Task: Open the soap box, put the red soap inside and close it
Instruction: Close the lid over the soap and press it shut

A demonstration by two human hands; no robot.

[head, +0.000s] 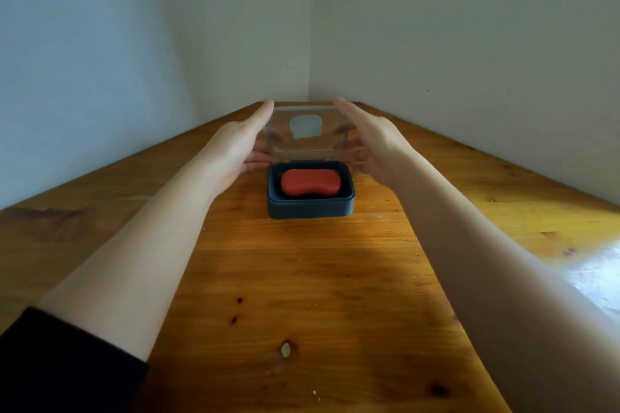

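A person's two bare hands frame the upright lid (pixel 307 131) of a soap box (pixel 310 203) that sits on a wooden table (pixel 302 295) set into the corner of two pale walls (pixel 469 43). The red soap (pixel 310 182) already lies inside the dark base, a rounded, slightly waisted bar, matte and brick-coloured, filling most of the tray and resting flat below its rim. The lid is clear plastic with a pale patch, perhaps a label, in the middle, and it stands raised at the far edge of the base, apparently hinged there. The left hand (pixel 241 144) is spread wide with fingers straight, its palm facing the lid's left edge; the right hand (pixel 372 141) mirrors it on the other side, equally open. Fingertips show faintly through the clear plastic, so both hands appear to touch or nearly touch the lid's sides, though firm contact cannot be confirmed and neither hand is curled round anything. The symmetric hold looks meant to guide the lid down evenly onto the base so it seats square. Opening and loading appear done; closing the box seems to be what remains.
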